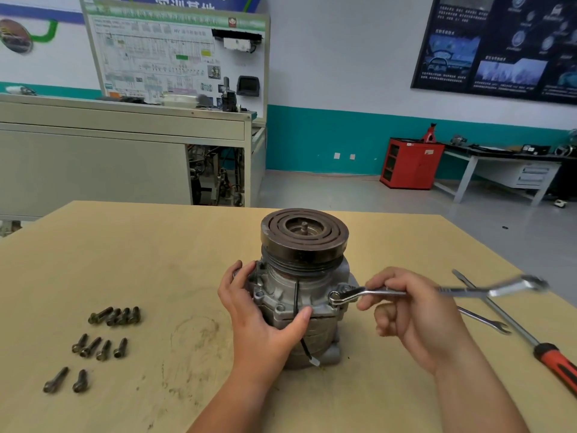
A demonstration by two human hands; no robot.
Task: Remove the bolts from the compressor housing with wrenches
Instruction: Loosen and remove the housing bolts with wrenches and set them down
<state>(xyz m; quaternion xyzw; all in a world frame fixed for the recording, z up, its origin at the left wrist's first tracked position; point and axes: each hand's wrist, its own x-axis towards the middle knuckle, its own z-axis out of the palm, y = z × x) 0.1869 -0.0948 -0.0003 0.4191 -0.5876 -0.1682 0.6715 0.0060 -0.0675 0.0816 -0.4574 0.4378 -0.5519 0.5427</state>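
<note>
Head view: the left hand point(262, 310) is wrapped around the compressor housing point(281, 295) from its left side, fingers curved behind the casting and the thumb laid across the front flange, so the hand grips the body. The right hand point(415, 317) is closed on the shank of a wrench point(368, 292), with the thumb on top and the fingers curled beneath; the ring end of that tool sits on the right-hand flange ear of the housing, and the far end, which is blurred, projects to the right beyond the hand. The housing stands upright near the middle of the surface point(187, 245), with the dark grooved pulley point(304, 235) uppermost and a black wire point(296, 295) running down its front face to a small white connector. Loose bolts point(90, 347) lie on the surface well to the left of the housing in three groups — four, four and two. To the right of the right hand, a second wrench point(487, 321) and a screwdriver point(555, 360) with a red-and-black handle lie on the surface, their shafts crossing. The surface is pale wood with scuffs and a faint ring mark. Beyond it stand a training board point(175, 54) over a grey cabinet, a red cabinet point(410, 162), a grey workbench point(499, 165) and a dark poster point(499, 45) — the wall carries a teal lower band.
</note>
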